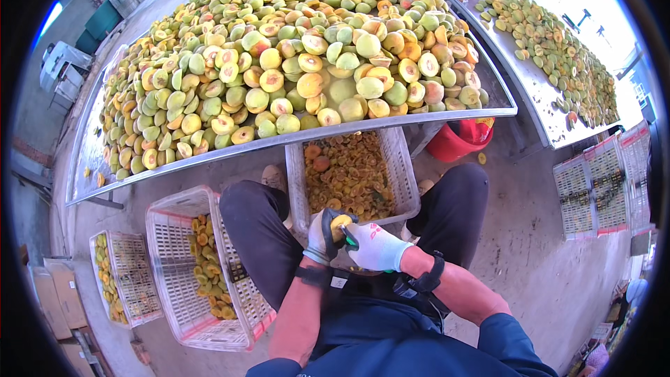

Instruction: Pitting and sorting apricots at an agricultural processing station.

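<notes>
My left hand [320,236], in a glove with dark fingers, holds a cut yellow stone fruit [341,221] above my lap. My right hand [378,247], in a white glove, grips a small tool with a green handle [350,242]. The tool's metal tip meets the fruit's cut face; its exact shape is too small to tell. Between my knees stands a white plastic crate [407,188] holding brownish-yellow fruit pieces [350,175]. Before me, a metal-rimmed table [293,139] bears a large heap of halved green and yellow stone fruit [272,63].
To my left stand a large slatted crate [178,272] and a smaller crate [137,277], both containing fruit. A red bucket [453,142] sits under the table. At right are a second fruit-covered table [539,99] and stacked crates [596,188]. Two other people work at the far side.
</notes>
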{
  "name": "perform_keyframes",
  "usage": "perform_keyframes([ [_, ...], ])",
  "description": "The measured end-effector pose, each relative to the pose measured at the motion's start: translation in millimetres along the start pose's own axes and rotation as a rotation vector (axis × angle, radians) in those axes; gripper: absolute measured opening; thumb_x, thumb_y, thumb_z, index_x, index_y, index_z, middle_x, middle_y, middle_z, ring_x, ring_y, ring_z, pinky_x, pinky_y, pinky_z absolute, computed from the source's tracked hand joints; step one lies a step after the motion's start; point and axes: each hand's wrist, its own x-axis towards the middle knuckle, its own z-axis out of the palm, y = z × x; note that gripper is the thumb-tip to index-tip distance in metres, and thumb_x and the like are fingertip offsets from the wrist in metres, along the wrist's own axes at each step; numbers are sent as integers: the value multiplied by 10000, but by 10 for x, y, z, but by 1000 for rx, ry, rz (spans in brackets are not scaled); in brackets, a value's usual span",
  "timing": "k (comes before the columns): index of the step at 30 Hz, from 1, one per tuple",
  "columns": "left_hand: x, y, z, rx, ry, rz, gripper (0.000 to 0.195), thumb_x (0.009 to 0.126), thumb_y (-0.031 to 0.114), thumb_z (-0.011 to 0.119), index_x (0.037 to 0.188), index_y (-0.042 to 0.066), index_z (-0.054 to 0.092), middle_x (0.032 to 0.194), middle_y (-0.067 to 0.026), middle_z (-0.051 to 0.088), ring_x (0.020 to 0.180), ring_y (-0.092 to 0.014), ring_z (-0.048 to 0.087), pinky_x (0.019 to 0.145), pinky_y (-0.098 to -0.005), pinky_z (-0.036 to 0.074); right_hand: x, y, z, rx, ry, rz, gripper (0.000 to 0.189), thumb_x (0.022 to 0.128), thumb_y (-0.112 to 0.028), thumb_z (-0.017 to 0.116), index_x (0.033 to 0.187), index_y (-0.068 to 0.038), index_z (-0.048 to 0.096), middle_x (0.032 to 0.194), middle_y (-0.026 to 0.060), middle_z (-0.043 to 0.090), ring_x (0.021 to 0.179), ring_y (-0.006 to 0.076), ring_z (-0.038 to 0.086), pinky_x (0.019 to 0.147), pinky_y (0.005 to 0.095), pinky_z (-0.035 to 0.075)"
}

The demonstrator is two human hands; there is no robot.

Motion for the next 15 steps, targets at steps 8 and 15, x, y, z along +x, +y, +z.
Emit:
perform_keyframes([
  [8, -46, -131, 76, -510, -28, -794, 225, 877, 265, 587, 870, 44, 547, 745, -79, 605, 672, -186, 597, 593, -307, 476, -50, 5, 94, -165, -18, -5, 270, 811, -130, 537, 997, 64, 521, 683, 226, 610, 657, 386, 624, 593, 460, 480],
  [15, -100, -286, 146, -348, -25, -641, 122, 751, 133, 674, 720, 67, 577, 640, -36, 588, 564, -193, 599, 516, -331, 481, -53, 2, 69, -85, -20, -12, 250, 799, -130, 533, 948, 70, 526, 664, 212, 599, 643, 385, 617, 581, 459, 478],
])
